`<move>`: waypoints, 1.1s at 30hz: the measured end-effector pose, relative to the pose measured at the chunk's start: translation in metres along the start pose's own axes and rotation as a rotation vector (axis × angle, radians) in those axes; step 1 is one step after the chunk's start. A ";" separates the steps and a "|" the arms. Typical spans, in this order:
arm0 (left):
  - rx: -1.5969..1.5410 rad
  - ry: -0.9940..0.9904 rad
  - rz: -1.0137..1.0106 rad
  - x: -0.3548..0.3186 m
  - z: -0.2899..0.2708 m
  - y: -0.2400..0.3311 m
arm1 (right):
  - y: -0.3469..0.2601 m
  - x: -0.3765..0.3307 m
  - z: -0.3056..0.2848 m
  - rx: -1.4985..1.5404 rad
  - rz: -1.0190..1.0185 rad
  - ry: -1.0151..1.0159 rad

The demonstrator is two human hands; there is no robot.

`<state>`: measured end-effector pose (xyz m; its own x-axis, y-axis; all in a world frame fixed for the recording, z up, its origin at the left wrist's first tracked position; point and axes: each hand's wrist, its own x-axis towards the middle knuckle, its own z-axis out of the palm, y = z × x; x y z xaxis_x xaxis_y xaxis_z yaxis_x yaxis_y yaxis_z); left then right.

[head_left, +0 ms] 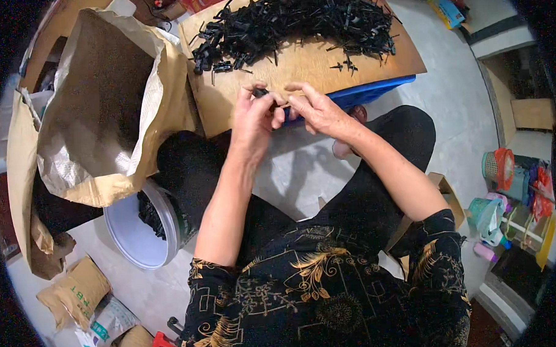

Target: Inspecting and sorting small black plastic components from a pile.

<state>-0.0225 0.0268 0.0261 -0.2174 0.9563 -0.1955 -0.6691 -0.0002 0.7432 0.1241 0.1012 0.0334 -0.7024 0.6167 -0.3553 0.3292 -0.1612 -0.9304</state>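
Note:
Just over the near edge of a wooden board [226,97], my two hands meet. My left hand [253,116] is closed, pinching a small black plastic part [260,92] between thumb and fingers. My right hand [315,109] comes up against it from the right, its thumb and forefinger pressed together by the left fingertips. Whatever those right fingers hold is too small to make out. Across the far half of the board spreads a big heap of black plastic parts [303,26]. A few loose black pieces [346,66] lie nearer, to the right.
A large open paper sack [177,103] stands at the left. Below it a white bucket [166,229] holds black parts. Blue material [373,92] shows under the board. Full sacks [77,290] lie at lower left, and a cardboard box [447,195] is by my right elbow.

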 end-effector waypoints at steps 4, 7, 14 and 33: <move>-0.214 -0.018 -0.066 -0.009 0.006 0.007 | 0.003 -0.004 -0.005 0.158 -0.137 -0.074; -0.215 -0.058 -0.101 -0.009 0.003 0.003 | 0.002 -0.008 -0.007 0.163 -0.189 -0.065; -0.025 -0.240 -0.236 -0.015 0.002 0.003 | 0.001 -0.012 -0.013 0.249 -0.162 -0.083; 0.626 -0.276 0.030 -0.017 0.002 -0.012 | 0.001 -0.005 -0.002 0.129 -0.118 -0.047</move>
<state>-0.0101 0.0113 0.0217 0.0159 0.9980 -0.0607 -0.1106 0.0621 0.9919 0.1292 0.0995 0.0345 -0.7609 0.6014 -0.2436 0.1611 -0.1887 -0.9687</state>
